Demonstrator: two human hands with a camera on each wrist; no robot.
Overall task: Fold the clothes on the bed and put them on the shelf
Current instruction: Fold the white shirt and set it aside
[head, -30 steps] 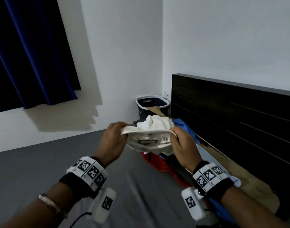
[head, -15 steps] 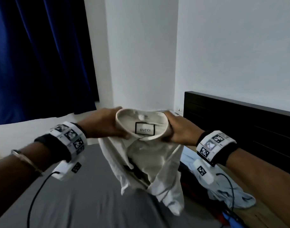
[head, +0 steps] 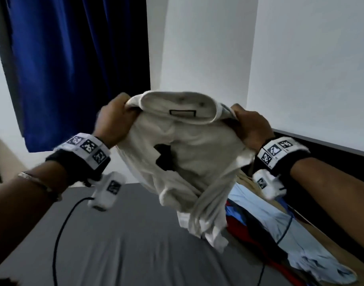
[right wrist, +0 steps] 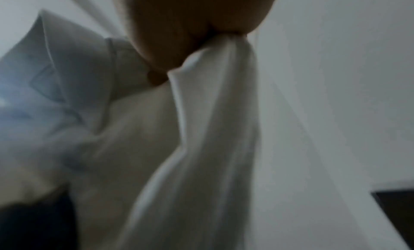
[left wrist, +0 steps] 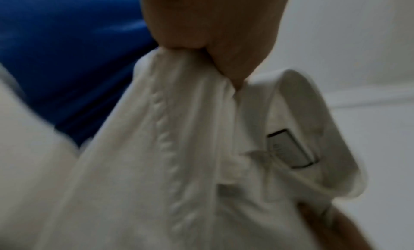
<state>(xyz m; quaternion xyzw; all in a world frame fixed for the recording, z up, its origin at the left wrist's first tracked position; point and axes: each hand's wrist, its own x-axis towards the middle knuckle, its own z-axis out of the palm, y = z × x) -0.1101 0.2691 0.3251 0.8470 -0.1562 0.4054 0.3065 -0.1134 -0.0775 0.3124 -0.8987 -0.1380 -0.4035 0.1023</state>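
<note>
1. while the cream shirt (head: pixel 189 162) hangs in the air at frame centre, nothing about it is folded: its body and sleeves dangle crumpled over the grey bed (head: pixel 119 244), its lower end near the sheet, though contact cannot be told.
2. the left hand (head: pixel 113 122) has its grip clamped on the shirt's shoulder beside the collar, fingers curled round bunched cloth, as the left wrist view confirms.
3. the right hand (head: pixel 251 126) is clamped the same way on the opposite shoulder; the right wrist view shows cloth gathered in the fist.
4. judging by this, the task sits at an early stage: one garment is being opened out for its first fold, and no shelf or folded stack shows in any view.
5. still waiting at lower right of the frame is the pile of clothes (head: pixel 280 234), unfolded.
6. counts: one shirt in hand; two hands, both gripping it; in the pile, one light blue garment (head: pixel 265 215) on top, plus at least one red piece (head: pixel 249 242) and a tan cloth (head: pixel 246 180) beneath. the exact number is hidden by overlap.
7. also in view: one blue curtain (head: pixel 73 69) at upper left, one dark headboard (head: pixel 329 153) at right.
</note>
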